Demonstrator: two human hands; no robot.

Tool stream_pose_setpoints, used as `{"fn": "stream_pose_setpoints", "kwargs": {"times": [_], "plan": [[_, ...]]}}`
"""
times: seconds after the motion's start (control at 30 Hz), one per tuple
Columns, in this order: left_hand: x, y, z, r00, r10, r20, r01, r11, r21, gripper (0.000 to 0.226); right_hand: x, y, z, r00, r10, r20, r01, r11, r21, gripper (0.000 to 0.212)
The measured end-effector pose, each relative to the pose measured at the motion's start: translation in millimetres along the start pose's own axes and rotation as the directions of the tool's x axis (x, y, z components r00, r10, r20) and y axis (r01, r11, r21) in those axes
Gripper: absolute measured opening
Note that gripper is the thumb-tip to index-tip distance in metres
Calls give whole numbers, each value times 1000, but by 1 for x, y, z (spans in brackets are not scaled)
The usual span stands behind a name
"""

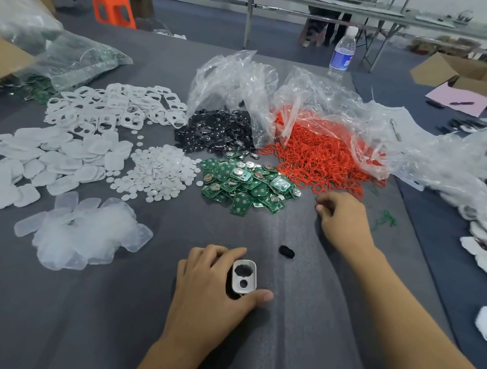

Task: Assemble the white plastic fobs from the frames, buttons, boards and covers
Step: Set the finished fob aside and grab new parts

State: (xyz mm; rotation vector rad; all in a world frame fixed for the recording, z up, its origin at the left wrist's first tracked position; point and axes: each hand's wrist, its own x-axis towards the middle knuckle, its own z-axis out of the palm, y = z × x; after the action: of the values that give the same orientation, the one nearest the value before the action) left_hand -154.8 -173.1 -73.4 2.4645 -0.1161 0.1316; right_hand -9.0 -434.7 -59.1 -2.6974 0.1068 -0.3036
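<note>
Head camera: gripped a white frame [243, 277] at six o'clock on the bench [283, 327] with the left hand [213, 289], fingers [210, 257] curled over its far end and thumb pressed at the near end. Showed one dark opening and one pale; could not tell of any button already seated inside.

Held the right hand [345, 221] out at four o'clock, at the near edge of the red rings [320, 158], its fingers loosely curled; could not tell of anything pinched there. Between both hands, a small black piece [286, 251] lying loose.

Judged early for this fob: no board or cover fitted yet. Plenty left in heaps: frames [114, 107] at ten o'clock, covers [43, 162] at nine, black buttons [217, 132] at twelve, green boards [248, 184] at centre. Possibly finished fobs [470, 244] at three o'clock.
</note>
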Motion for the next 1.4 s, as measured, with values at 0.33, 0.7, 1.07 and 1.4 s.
{"fn": "stream_pose_setpoints", "kwargs": {"times": [0.33, 0.7, 1.07, 1.4], "plan": [[24, 38, -14, 987, -142, -81, 64, 792, -607, 23, -82, -56, -30, 966, 223, 130, -225, 480, 848, 18], [15, 52, -33, 998, 2, 56, 41, 656, -753, 13, -161, -97, -40, 968, 106, 226, -242, 174, 955, 19], [-2, 30, -31, 996, 7, 87, 60, 673, -738, 23, -180, -96, -32, 971, 34, 238, -207, 619, 757, 16], [-6, 11, -32, 976, 33, 216, 154, 595, -789, 20, -184, -102, -27, 919, -81, 387, -284, 547, 787, 10]]}}
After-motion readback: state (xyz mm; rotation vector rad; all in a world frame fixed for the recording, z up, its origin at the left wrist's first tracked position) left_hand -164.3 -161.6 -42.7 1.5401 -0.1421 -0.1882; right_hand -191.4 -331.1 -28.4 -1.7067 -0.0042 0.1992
